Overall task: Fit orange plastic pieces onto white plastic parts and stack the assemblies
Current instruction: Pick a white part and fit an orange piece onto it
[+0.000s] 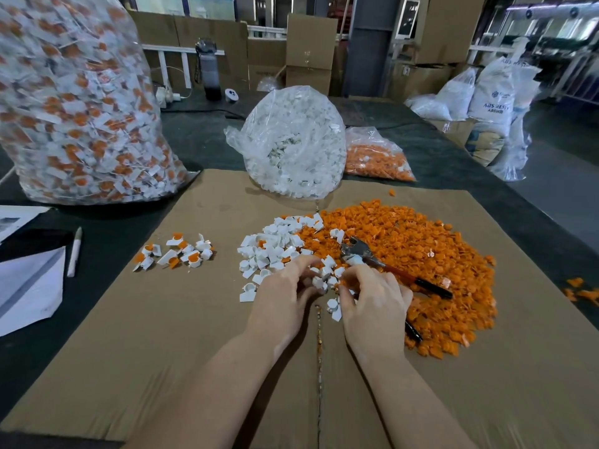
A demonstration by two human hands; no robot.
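Both hands (324, 290) pinch white parts (324, 280); clear bags hold assemblies (74, 102), whites (298, 140), oranges (376, 160).

Near cardboard (194, 367) is bare, passage free. Orange heap (421, 254) and pliers (372, 260) obstruct right; large bag (74, 102) blocks far left.

I'm looking into a warehouse-like hall. A dark table (201, 137) fills my view, covered by a flattened cardboard sheet (194, 319). At twelve o'clock stand stacked cardboard boxes (309, 50) beside a grey pillar (369, 43). At two o'clock white sacks (492, 92) sit on the grey floor (557, 150). A dark water bottle (209, 69) stands at eleven.
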